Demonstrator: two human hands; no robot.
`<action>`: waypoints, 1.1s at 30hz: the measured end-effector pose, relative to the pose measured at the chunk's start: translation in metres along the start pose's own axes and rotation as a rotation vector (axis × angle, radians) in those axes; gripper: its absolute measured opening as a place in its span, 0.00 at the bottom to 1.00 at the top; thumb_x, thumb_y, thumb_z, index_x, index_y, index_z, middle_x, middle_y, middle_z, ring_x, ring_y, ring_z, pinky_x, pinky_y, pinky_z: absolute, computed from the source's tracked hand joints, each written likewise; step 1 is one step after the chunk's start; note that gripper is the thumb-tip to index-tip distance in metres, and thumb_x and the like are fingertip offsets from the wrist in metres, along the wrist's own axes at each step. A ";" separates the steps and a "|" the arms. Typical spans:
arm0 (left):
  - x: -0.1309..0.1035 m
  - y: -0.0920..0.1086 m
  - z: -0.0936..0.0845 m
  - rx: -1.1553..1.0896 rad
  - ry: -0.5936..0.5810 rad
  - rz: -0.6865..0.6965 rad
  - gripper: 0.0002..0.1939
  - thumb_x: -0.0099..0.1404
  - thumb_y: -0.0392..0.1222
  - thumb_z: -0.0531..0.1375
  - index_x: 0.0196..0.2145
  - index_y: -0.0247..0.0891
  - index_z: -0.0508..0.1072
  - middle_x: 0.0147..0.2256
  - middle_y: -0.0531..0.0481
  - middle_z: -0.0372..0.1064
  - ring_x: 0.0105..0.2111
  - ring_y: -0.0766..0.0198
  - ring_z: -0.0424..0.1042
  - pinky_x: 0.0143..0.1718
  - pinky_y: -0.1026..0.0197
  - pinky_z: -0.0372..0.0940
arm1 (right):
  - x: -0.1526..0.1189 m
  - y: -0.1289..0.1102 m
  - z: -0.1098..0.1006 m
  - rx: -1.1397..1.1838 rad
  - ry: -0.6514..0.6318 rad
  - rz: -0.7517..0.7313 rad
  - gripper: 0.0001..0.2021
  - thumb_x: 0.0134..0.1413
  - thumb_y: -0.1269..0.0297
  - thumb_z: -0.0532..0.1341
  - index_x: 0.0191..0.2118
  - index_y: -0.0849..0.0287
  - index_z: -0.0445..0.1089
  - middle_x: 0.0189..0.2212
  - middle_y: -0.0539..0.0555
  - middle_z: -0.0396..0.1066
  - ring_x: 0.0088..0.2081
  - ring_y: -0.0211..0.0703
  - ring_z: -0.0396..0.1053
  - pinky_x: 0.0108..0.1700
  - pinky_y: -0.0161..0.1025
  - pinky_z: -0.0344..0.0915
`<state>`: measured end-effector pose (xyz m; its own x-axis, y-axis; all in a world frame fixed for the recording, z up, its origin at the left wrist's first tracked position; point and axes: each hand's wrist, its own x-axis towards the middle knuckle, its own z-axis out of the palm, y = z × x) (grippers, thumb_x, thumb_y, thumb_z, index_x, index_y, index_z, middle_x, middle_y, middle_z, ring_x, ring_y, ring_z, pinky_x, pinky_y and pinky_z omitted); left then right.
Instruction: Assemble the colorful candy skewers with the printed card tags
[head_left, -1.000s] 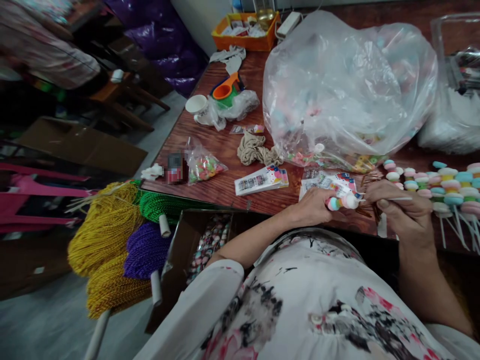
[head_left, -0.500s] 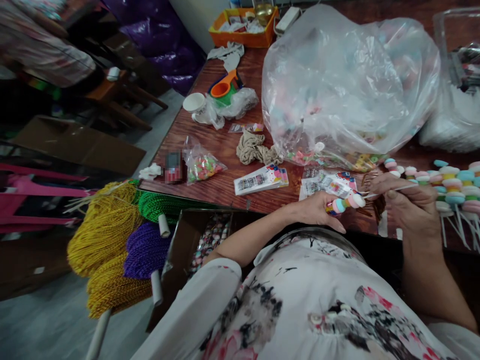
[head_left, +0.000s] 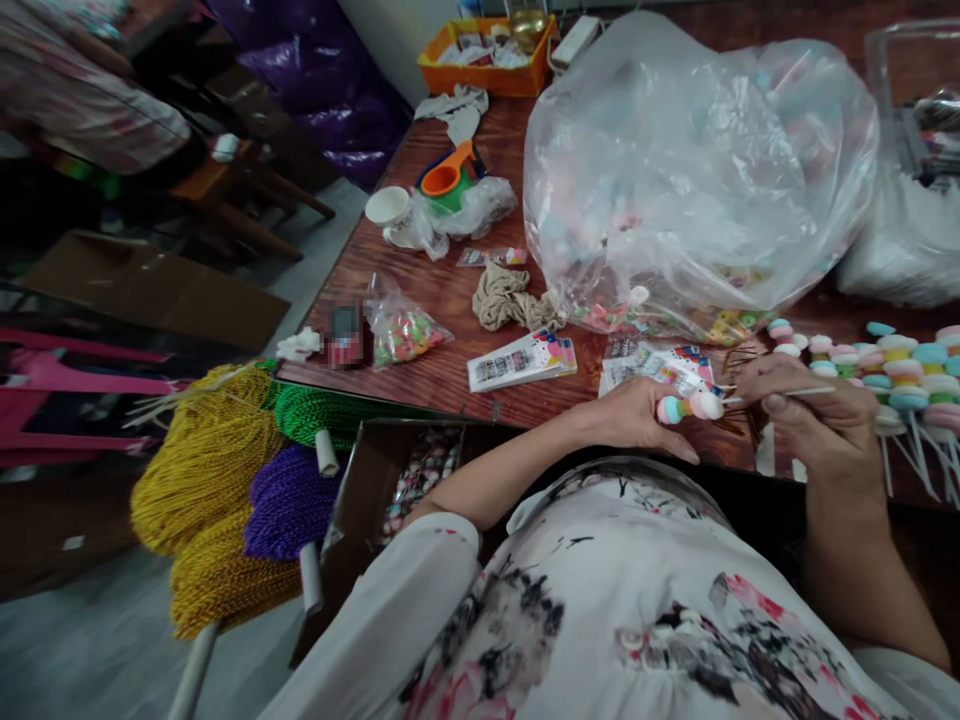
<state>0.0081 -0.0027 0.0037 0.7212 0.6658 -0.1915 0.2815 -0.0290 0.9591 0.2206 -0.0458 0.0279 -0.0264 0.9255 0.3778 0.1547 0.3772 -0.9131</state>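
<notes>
My left hand point(head_left: 637, 415) is closed around a short row of pastel, marshmallow-like pieces point(head_left: 703, 405) in pink, white and blue, with some green and yellow between them. Its far end is hidden in my palm. Just to the right, my right hand point(head_left: 825, 410) pinches a thin white stick point(head_left: 810, 391) that crosses its fingers. The fingertips are close to the pale end of the row; whether they touch it I cannot tell. Under the right hand lie thin brown-gold strips point(head_left: 739, 358). Printed cards point(head_left: 660, 368) rest on the table behind my left hand.
Several pastel stacks on white sticks point(head_left: 911, 375) lie at the right. A large clear bag point(head_left: 697, 170) of pastel pieces fills the back. Further left are more cards point(head_left: 517, 362), a small bag point(head_left: 409, 335) and a cup point(head_left: 388, 207). Cord bundles point(head_left: 210, 460) hang beside the table.
The row of pastel pieces has turned slightly in my left hand and lies more level. The stick in my right hand has shifted a little lower, and its fingers have moved slightly.
</notes>
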 end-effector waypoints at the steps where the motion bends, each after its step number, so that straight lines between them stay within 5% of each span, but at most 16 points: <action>1: -0.001 0.005 -0.005 0.056 0.063 0.049 0.24 0.41 0.56 0.72 0.29 0.36 0.74 0.25 0.55 0.63 0.28 0.67 0.61 0.31 0.65 0.56 | 0.001 0.004 0.000 0.030 0.075 -0.002 0.06 0.52 0.69 0.64 0.34 0.53 0.80 0.28 0.54 0.76 0.37 0.48 0.72 0.44 0.49 0.67; 4: -0.015 0.020 -0.022 0.067 0.342 0.211 0.26 0.39 0.55 0.74 0.34 0.39 0.75 0.32 0.48 0.69 0.34 0.60 0.65 0.35 0.61 0.60 | -0.001 0.017 -0.001 0.175 0.307 -0.077 0.06 0.50 0.68 0.64 0.32 0.53 0.80 0.28 0.54 0.75 0.36 0.48 0.72 0.50 0.53 0.66; 8: -0.034 0.019 -0.026 -0.363 0.707 0.308 0.23 0.46 0.57 0.71 0.30 0.38 0.72 0.32 0.48 0.69 0.34 0.61 0.69 0.39 0.59 0.64 | -0.008 0.026 0.004 0.234 0.418 -0.125 0.07 0.51 0.67 0.63 0.33 0.53 0.80 0.29 0.54 0.75 0.43 0.52 0.72 0.55 0.58 0.63; 10: -0.026 0.011 -0.022 -0.713 0.572 0.234 0.27 0.50 0.66 0.65 0.28 0.37 0.70 0.26 0.50 0.67 0.30 0.62 0.69 0.37 0.57 0.66 | -0.012 0.029 0.016 0.252 0.463 -0.170 0.08 0.52 0.66 0.62 0.36 0.52 0.79 0.31 0.54 0.75 0.46 0.52 0.72 0.54 0.59 0.64; 13: 0.006 0.008 -0.023 -1.076 0.309 0.106 0.41 0.45 0.78 0.59 0.39 0.36 0.72 0.30 0.46 0.71 0.37 0.54 0.73 0.42 0.49 0.67 | -0.016 0.032 0.041 0.261 0.495 -0.241 0.10 0.53 0.67 0.61 0.39 0.52 0.79 0.36 0.53 0.76 0.47 0.52 0.71 0.53 0.59 0.65; 15: 0.026 0.015 -0.033 -1.205 0.345 0.189 0.42 0.49 0.78 0.56 0.47 0.38 0.70 0.35 0.45 0.73 0.40 0.54 0.73 0.46 0.47 0.65 | -0.018 0.036 0.056 0.198 0.474 -0.271 0.11 0.53 0.69 0.61 0.40 0.51 0.78 0.39 0.53 0.76 0.48 0.52 0.71 0.52 0.58 0.66; 17: 0.039 0.027 -0.048 -1.241 0.428 0.272 0.33 0.57 0.70 0.57 0.49 0.41 0.70 0.34 0.49 0.71 0.37 0.60 0.73 0.48 0.48 0.65 | -0.018 0.040 0.064 0.080 0.413 -0.295 0.13 0.53 0.71 0.61 0.42 0.50 0.78 0.41 0.53 0.77 0.48 0.52 0.72 0.50 0.57 0.68; 20: 0.043 0.044 -0.066 -1.218 0.555 0.262 0.17 0.64 0.57 0.57 0.40 0.40 0.71 0.23 0.57 0.60 0.24 0.70 0.65 0.43 0.56 0.66 | -0.019 0.047 0.067 -0.162 0.214 -0.392 0.18 0.51 0.73 0.63 0.47 0.47 0.75 0.40 0.52 0.78 0.44 0.51 0.75 0.46 0.55 0.71; 23: 0.042 0.052 -0.075 -1.185 0.612 0.251 0.16 0.66 0.54 0.57 0.29 0.38 0.67 0.20 0.60 0.50 0.18 0.75 0.53 0.36 0.62 0.64 | -0.023 0.051 0.066 -0.399 0.007 -0.423 0.23 0.51 0.74 0.63 0.52 0.47 0.72 0.42 0.53 0.78 0.40 0.48 0.77 0.46 0.51 0.72; 29: 0.040 0.046 -0.073 -1.014 0.487 0.289 0.23 0.61 0.59 0.61 0.25 0.39 0.57 0.20 0.60 0.52 0.18 0.73 0.57 0.34 0.60 0.66 | -0.034 0.051 0.076 -0.204 0.206 0.098 0.18 0.56 0.65 0.62 0.53 0.54 0.70 0.35 0.54 0.77 0.33 0.43 0.75 0.35 0.40 0.72; 33: 0.036 0.034 -0.070 -0.897 0.359 0.249 0.28 0.55 0.65 0.63 0.25 0.39 0.56 0.20 0.60 0.55 0.19 0.72 0.62 0.38 0.56 0.68 | -0.027 0.046 0.075 -0.154 0.100 0.228 0.06 0.56 0.62 0.61 0.35 0.57 0.74 0.23 0.49 0.71 0.25 0.37 0.67 0.30 0.35 0.66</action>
<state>-0.0007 0.0721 0.0436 0.4189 0.9075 -0.0312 -0.5411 0.2771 0.7940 0.1540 -0.0506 -0.0353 0.1229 0.9749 0.1858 0.2933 0.1432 -0.9452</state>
